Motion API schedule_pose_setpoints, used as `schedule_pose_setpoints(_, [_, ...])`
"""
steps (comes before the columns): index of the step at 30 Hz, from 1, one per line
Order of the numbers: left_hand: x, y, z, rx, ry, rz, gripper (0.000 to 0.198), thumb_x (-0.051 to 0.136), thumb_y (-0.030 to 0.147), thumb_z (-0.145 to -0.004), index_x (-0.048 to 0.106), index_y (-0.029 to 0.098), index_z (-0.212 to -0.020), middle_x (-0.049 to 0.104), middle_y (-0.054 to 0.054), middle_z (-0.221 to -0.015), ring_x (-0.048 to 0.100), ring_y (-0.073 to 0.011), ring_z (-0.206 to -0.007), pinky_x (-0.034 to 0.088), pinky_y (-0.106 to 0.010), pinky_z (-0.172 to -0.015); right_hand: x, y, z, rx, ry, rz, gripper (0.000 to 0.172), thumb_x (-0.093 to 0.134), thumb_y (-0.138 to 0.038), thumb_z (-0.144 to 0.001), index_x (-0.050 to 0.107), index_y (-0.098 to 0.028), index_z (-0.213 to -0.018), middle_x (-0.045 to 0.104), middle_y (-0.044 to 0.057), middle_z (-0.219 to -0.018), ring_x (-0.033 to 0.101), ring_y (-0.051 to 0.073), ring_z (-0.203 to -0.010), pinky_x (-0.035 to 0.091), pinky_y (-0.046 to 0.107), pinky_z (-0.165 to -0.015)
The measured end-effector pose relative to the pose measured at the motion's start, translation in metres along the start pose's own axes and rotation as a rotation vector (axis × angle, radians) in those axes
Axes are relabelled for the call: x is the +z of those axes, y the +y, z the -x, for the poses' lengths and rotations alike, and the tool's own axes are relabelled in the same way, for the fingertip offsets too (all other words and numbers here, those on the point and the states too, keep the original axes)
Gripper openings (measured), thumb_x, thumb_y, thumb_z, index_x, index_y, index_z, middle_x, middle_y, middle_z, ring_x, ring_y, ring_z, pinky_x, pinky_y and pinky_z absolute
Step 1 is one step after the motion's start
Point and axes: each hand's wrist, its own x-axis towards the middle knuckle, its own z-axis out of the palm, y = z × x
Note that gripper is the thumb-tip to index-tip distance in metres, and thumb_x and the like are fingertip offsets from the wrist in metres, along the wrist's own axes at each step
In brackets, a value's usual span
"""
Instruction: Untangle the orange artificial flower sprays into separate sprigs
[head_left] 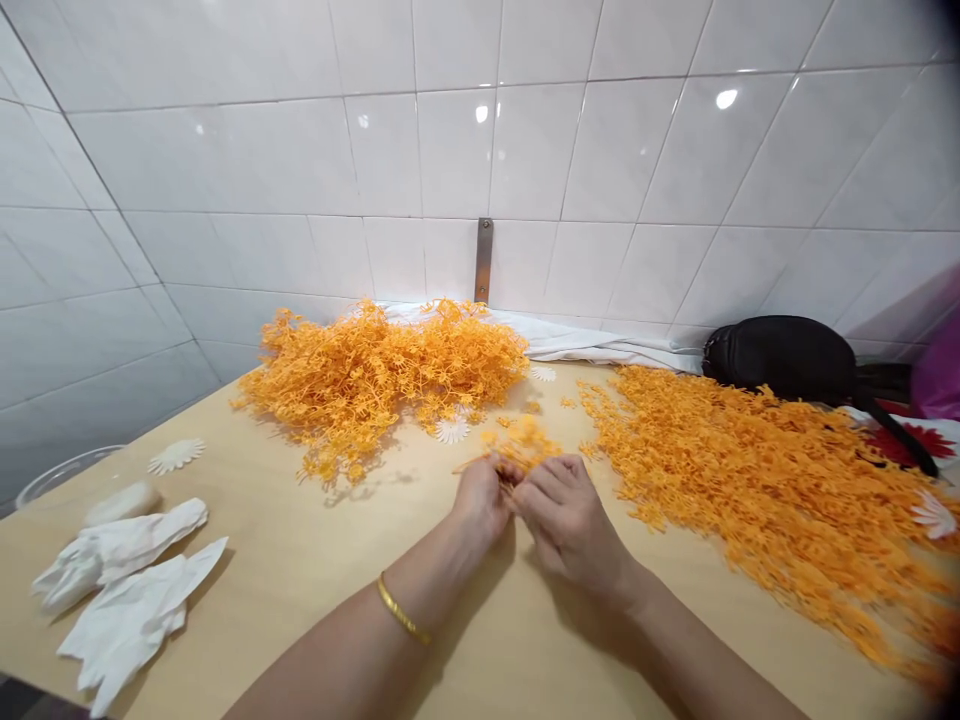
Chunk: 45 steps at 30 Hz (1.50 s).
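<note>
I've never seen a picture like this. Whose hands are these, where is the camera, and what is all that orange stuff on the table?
There is no machine here. A person wears a camera on the head, so you look forward and down at their own two hands. The left hand, with a gold bangle on its wrist, and the right hand meet in the middle and together pinch a small orange sprig, which looks like a plastic flower part. On the wooden table a tangled pile of such sprigs lies to the left, and a wider spread lies to the right. A few white petal discs lie about. Near the left edge are what look like white gloves. At the back right, by the tiled wall, sits a black bag.
</note>
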Motion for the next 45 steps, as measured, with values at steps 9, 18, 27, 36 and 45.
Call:
schedule_pose_setpoints(9, [-0.009,0.023,-0.002,-0.117,-0.139,0.054,0.021,0.033,0.007,-0.079,0.040,0.014,-0.060,0.032,0.005,-0.045,0.031,-0.0031,-0.033,0.025,-0.014,-0.034,-0.012,0.047,0.017,0.534,0.092,0.522,0.020,0.039,-0.014,-0.080,0.054,-0.012,-0.092,0.054,0.011,-0.076,0.046,0.022,-0.073,0.028,0.034,-0.065])
schedule_pose_setpoints(18, [-0.016,0.020,-0.005,-0.151,-0.262,0.021,0.018,0.038,0.011,-0.079,0.040,0.014,-0.062,0.026,0.007,-0.044,0.021,-0.0021,-0.030,0.013,-0.015,-0.031,-0.013,0.045,0.015,0.855,-0.164,-0.040,0.033,0.033,-0.029,-0.083,0.051,-0.017,-0.058,0.051,0.004,-0.056,0.046,0.016,-0.057,0.030,0.029,-0.055])
schedule_pose_setpoints(27, [-0.011,0.007,0.003,0.089,-0.288,-0.251,0.014,0.060,0.024,-0.069,0.054,0.010,-0.067,0.046,0.002,-0.050,0.041,-0.0042,-0.041,0.029,-0.017,-0.042,-0.009,0.033,0.008,0.970,-0.092,-1.411,0.034,0.066,-0.035,-0.064,0.061,-0.019,-0.094,0.064,0.004,-0.084,0.058,0.016,-0.077,0.043,0.028,-0.073])
schedule_pose_setpoints(36, [-0.009,0.003,0.009,0.199,-0.382,-0.456,0.018,0.064,0.025,-0.063,0.058,0.009,-0.069,0.048,0.002,-0.047,0.025,-0.0004,-0.033,0.010,-0.019,-0.037,0.002,0.049,0.018,1.268,0.157,-1.404,0.026,0.077,-0.030,-0.048,0.064,-0.013,-0.063,0.060,0.002,-0.058,0.052,0.009,-0.053,0.042,0.021,-0.052])
schedule_pose_setpoints(45, [-0.008,0.009,0.014,-0.089,-0.396,-0.442,0.024,0.060,0.036,-0.069,0.055,0.012,-0.069,0.031,0.008,-0.035,0.013,-0.0005,-0.029,0.004,-0.019,-0.035,-0.001,0.053,0.017,1.254,0.106,-1.516,0.021,0.073,-0.027,-0.057,0.058,-0.013,-0.062,0.051,-0.003,-0.048,0.043,0.003,-0.041,0.032,0.015,-0.040])
